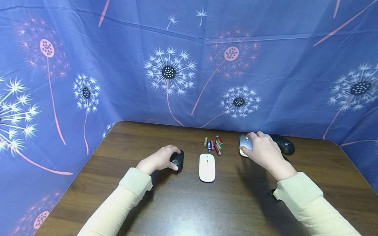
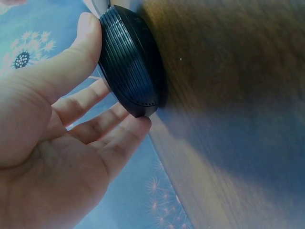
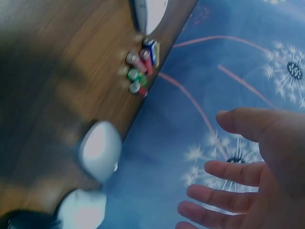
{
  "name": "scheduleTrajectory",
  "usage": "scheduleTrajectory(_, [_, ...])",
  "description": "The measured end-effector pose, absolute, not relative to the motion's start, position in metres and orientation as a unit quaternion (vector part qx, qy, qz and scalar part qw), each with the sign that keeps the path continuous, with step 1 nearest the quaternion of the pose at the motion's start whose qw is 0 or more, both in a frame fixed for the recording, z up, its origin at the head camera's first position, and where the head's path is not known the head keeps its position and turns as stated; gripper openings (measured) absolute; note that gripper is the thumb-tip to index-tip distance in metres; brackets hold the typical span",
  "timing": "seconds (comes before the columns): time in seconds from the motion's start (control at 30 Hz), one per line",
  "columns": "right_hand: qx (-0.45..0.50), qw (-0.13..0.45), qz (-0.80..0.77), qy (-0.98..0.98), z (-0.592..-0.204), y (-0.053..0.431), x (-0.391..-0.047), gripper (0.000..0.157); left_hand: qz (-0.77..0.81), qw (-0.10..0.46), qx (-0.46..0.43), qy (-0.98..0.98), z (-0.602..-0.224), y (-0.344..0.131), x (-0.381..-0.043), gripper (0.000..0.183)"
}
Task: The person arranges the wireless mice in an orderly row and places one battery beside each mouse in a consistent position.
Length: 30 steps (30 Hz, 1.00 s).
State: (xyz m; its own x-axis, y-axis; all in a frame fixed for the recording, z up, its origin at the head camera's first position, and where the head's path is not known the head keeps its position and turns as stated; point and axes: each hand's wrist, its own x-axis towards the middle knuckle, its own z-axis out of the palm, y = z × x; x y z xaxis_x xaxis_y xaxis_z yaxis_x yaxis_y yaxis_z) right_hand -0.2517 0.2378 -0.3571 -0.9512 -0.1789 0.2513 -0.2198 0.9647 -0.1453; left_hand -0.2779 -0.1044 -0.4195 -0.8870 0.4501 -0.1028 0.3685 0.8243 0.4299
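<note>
My left hand [image 1: 162,159] grips a black computer mouse [image 1: 177,161], thumb on its near side and fingers round the far side. In the left wrist view, the ribbed flank of that mouse [image 2: 128,62] faces the camera, tilted against the wood. My right hand [image 1: 265,150] hovers over the back right of the table, overlapping a grey-blue mouse [image 1: 245,143] in the head view. From the right wrist, the fingers [image 3: 219,195] look extended and spread, apart from the pale mouse [image 3: 101,150] below. A second pale mouse [image 3: 83,210] lies beside it.
A white mouse [image 1: 207,168] lies mid-table, right of my left hand. Behind it is a loose cluster of several small batteries [image 1: 218,149]. A black mouse [image 1: 284,144] sits at the back right. The patterned blue cloth [image 1: 189,107] hangs along the table's back edge.
</note>
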Motion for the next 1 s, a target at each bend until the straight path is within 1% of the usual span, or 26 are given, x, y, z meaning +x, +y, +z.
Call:
scheduleTrajectory(0.13, [0.091, 0.101, 0.076, -0.988, -0.356, 0.252, -0.251, 0.052, 0.201, 0.098, 0.221, 0.949, -0.421, -0.104, -0.279, 0.059])
scheduleTrajectory(0.27, [0.079, 0.086, 0.073, -0.991, -0.355, 0.266, -0.252, 0.057, 0.201, 0.099, 0.22, 0.949, -0.422, -0.105, -0.28, 0.059])
scheduleTrajectory(0.47, [0.067, 0.101, 0.086, -0.989, -0.36, 0.286, -0.254, 0.06, 0.204, 0.097, 0.219, 0.949, -0.422, -0.105, -0.281, 0.059])
scheduleTrajectory(0.73, [0.054, 0.121, 0.085, -0.988, -0.376, 0.308, -0.257, 0.058, 0.207, 0.096, 0.222, 0.948, -0.422, -0.106, -0.28, 0.058])
scheduleTrajectory(1.0, [0.013, 0.083, 0.107, -0.991, -0.391, 0.329, -0.262, 0.063, 0.207, 0.098, 0.22, 0.948, -0.422, -0.106, -0.28, 0.058])
